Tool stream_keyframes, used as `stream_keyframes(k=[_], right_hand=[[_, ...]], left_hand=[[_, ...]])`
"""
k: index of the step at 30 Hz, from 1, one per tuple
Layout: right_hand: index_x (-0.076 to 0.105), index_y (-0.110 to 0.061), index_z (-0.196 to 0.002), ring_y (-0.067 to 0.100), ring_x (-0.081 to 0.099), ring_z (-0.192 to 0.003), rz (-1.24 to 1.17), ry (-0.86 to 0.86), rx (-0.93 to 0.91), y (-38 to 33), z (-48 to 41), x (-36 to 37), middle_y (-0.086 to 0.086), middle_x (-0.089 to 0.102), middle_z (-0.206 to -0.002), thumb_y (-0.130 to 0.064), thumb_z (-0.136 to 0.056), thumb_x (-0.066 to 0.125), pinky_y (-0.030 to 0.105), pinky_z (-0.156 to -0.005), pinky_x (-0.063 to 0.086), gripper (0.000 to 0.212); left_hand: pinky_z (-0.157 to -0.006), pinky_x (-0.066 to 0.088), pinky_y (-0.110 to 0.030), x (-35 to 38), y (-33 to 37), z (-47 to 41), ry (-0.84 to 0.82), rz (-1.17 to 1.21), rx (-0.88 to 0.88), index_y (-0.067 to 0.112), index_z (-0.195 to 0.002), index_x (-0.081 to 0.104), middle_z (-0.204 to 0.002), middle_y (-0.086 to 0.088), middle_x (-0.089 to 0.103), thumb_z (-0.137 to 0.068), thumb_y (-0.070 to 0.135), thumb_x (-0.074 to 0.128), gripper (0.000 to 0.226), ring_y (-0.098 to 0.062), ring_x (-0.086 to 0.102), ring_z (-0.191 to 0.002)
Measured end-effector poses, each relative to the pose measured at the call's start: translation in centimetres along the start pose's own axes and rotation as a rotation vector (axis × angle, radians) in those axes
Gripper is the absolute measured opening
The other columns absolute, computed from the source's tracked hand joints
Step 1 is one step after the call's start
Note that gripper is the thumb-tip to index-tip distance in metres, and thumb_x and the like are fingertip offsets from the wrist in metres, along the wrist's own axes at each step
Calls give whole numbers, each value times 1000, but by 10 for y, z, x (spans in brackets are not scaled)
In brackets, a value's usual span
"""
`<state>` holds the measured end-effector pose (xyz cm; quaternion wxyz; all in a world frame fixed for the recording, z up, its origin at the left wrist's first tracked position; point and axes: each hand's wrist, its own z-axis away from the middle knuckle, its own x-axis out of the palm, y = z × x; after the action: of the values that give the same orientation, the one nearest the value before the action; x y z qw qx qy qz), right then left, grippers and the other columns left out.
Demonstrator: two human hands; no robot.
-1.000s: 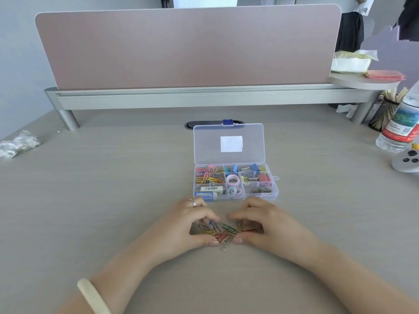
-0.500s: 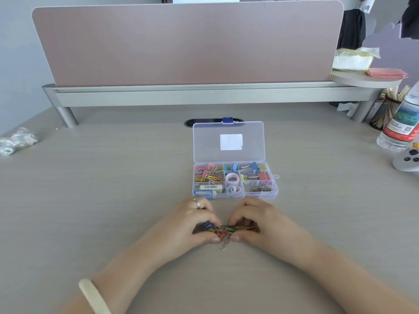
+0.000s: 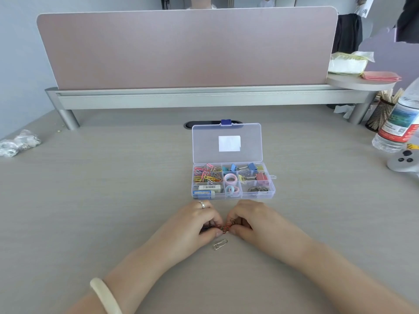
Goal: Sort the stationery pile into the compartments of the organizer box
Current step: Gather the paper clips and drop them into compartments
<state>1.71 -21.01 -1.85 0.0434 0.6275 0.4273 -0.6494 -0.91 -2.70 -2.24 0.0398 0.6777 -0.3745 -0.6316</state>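
A clear plastic organizer box (image 3: 272, 193) stands open on the desk, its lid (image 3: 226, 143) upright behind. Its compartments hold coloured paper clips, binder clips, pastel rings, erasers and metal rings. Just in front of it, my left hand (image 3: 195, 223) and my right hand (image 3: 254, 219) are pressed together, fingers closed around a small bunch of coloured paper clips (image 3: 226, 227), mostly hidden between the fingertips. One silver paper clip (image 3: 220, 244) lies loose on the desk just below my thumbs.
A pink divider panel (image 3: 186, 48) on a grey rail closes the back. A water bottle (image 3: 401, 123), a white controller (image 3: 403, 163) and a mesh pen cup (image 3: 381, 116) stand at the right edge. Crumpled plastic (image 3: 18, 143) lies far left.
My hands have drawn together, gathering the spread paper clips into a tight bunch. One silver clip has dropped out and lies on the desk below them.
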Motion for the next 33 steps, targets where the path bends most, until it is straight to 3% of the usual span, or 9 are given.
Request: stream_keyframes(k=[5,10,13,24,33], right_hand=[[60,-11,-98,10,44,-81,34,2,-20,-3,1,0,1,54,-96,-21,-89,55,15,-66,31,14],[59,-9,-89,5,40,-70,-2,22,-16,-2,3,-3,-9,44,-80,-17,-86,59,7,-66,34,8],[60,-11,-94,-1,40,-67,-4,11,-19,-2,2,-2,-18,37,-73,-19,-85,60,5,-67,34,12],[59,-12,-93,7,42,-78,26,20,-39,0,2,1,-8,44,-85,-21,-87,58,16,-67,29,11],[56,-14,-90,2,39,-73,29,0,-25,6,3,-2,-19,36,-74,-19,-89,55,8,-67,30,5]], left_hand=[[-62,33,-5,1,2,0,19,6,0,17,-84,64,-73,22,41,-81,19,65,4,9,45,-75],[-61,32,-6,3,3,0,43,5,15,19,-84,64,-72,23,41,-82,19,64,2,7,45,-73],[-62,32,-6,5,3,0,41,4,34,19,-84,64,-73,24,41,-82,20,63,2,6,45,-73],[-61,34,-6,4,1,0,77,68,1,19,-80,65,-75,19,48,-79,14,66,5,3,50,-73],[-67,34,-4,1,-3,1,46,51,-28,20,-87,69,-81,20,48,-81,21,66,7,6,50,-80]])
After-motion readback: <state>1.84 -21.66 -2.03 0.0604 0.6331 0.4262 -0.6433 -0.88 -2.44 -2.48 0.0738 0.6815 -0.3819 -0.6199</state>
